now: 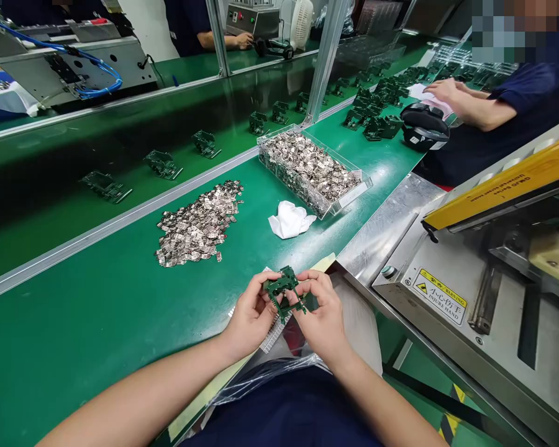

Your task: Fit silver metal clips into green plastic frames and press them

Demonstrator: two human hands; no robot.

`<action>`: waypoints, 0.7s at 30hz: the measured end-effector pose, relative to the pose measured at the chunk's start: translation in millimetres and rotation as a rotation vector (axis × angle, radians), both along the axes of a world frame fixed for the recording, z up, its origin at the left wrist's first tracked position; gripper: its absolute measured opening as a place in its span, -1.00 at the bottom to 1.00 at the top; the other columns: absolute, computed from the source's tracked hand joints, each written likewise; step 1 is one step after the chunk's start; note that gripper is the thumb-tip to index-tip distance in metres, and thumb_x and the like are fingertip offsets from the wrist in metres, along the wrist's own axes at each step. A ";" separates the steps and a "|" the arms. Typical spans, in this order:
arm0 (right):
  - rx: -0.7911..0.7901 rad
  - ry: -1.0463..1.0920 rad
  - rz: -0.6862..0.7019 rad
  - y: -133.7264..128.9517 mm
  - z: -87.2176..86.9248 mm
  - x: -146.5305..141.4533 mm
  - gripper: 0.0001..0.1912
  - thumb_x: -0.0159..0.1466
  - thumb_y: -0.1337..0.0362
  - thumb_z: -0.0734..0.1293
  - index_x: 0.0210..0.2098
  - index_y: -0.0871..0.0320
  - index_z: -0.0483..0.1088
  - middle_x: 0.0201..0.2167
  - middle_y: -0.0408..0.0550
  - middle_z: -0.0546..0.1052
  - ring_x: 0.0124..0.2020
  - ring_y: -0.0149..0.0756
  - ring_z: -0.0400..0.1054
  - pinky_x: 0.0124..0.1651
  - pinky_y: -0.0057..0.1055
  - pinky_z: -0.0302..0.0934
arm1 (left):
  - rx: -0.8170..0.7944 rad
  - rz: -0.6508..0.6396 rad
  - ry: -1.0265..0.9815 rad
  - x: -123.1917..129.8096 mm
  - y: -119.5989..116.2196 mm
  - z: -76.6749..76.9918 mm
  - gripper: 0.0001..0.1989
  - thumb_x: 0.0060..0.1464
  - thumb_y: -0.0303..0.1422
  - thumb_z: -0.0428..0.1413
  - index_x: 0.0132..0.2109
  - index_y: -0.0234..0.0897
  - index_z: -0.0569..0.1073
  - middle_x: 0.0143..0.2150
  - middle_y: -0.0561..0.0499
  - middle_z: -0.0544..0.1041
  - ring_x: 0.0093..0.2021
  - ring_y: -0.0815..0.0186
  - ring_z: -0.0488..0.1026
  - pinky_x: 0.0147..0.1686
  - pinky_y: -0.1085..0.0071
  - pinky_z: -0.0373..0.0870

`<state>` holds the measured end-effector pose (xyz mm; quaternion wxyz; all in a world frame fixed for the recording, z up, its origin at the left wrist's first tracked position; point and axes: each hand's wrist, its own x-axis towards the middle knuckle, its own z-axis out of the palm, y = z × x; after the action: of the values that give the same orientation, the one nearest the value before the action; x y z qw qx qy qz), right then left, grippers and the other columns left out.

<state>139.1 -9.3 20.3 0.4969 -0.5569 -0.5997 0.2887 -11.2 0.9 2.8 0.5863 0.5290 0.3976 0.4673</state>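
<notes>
Between both hands, over the table's front edge, I hold a green circuit board (282, 287) with cut-out openings. My left hand (250, 310) grips its left side, thumb below and fingers curled behind. On the right side my right hand (320, 310) pinches it with thumb and fingertips; whether a small part is also between them I cannot tell. Beneath the board lies a pale ridged strip (274, 338), partly covered by the hands. A heap of small silvery metal pieces (198, 223) is spread on the green table (121, 329), beyond my left hand.
A clear bin (349, 197) full of similar metal pieces stands beyond a crumpled white cloth (290, 220). Several boards (163, 164) line the belt behind the rail. At right are a machine (447, 292) with a warning label and a co-worker's hands (447, 92) near a black case (425, 126).
</notes>
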 end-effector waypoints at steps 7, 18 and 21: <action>-0.067 0.146 0.076 -3.5 -1.6 -0.2 -0.90 0.30 0.32 0.29 -0.37 0.11 0.39 -0.32 -0.06 0.43 -0.26 -0.22 0.34 -0.19 -0.32 0.23 | -0.034 0.050 -0.013 3.3 -2.2 -2.2 -0.69 0.14 -0.29 0.17 0.02 -0.09 0.34 -0.16 0.00 0.43 -0.22 0.29 0.42 -0.21 0.37 0.47; -0.215 0.469 0.054 -4.6 -6.6 -9.9 -0.88 0.21 0.25 0.42 -0.41 0.14 0.43 -0.34 -0.03 0.44 -0.33 -0.24 0.36 -0.35 -0.40 0.34 | -0.068 0.067 -0.060 6.4 -5.0 5.6 -0.74 0.19 -0.31 0.12 0.00 -0.17 0.27 -0.26 0.05 0.40 -0.32 0.38 0.39 -0.33 0.44 0.49; -0.256 0.525 0.055 -3.6 -6.5 -11.7 -0.85 0.18 0.24 0.44 -0.43 0.14 0.41 -0.39 -0.06 0.44 -0.40 -0.28 0.35 -0.41 -0.43 0.34 | -0.079 0.076 -0.053 6.0 -5.8 5.3 -0.75 0.19 -0.31 0.11 -0.01 -0.17 0.27 -0.27 0.05 0.40 -0.33 0.39 0.38 -0.34 0.45 0.48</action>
<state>127.4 -12.9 13.9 0.5528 -0.5050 -0.4242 0.5094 -5.2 -4.9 8.2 0.5988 0.4775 0.4198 0.4870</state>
